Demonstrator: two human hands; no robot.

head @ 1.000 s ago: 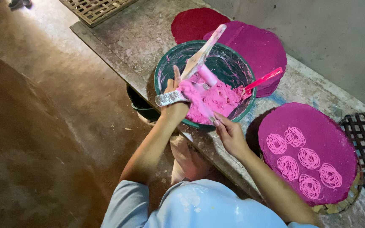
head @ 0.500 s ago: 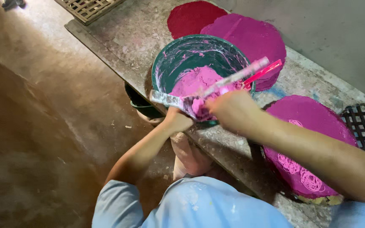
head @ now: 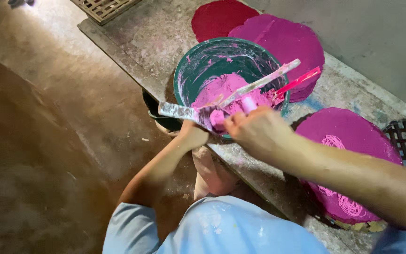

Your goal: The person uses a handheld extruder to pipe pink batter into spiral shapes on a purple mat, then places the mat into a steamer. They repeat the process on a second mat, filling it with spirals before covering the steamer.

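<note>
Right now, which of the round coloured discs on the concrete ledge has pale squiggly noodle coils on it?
The magenta disc by the right forearm, beside the black grid; the red disc and purple disc behind the green bowl are bare.

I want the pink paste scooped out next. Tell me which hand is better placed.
Probably the right hand: it sits at the green basin's near rim, right beside the pink paste. The left hand is lower, under the smeared metal tool.

Dim warm light, floor (head: 48, 141) in deep shadow; nearest forearm softly blurred, mild glare on wet paste (head: 226, 89)
</note>
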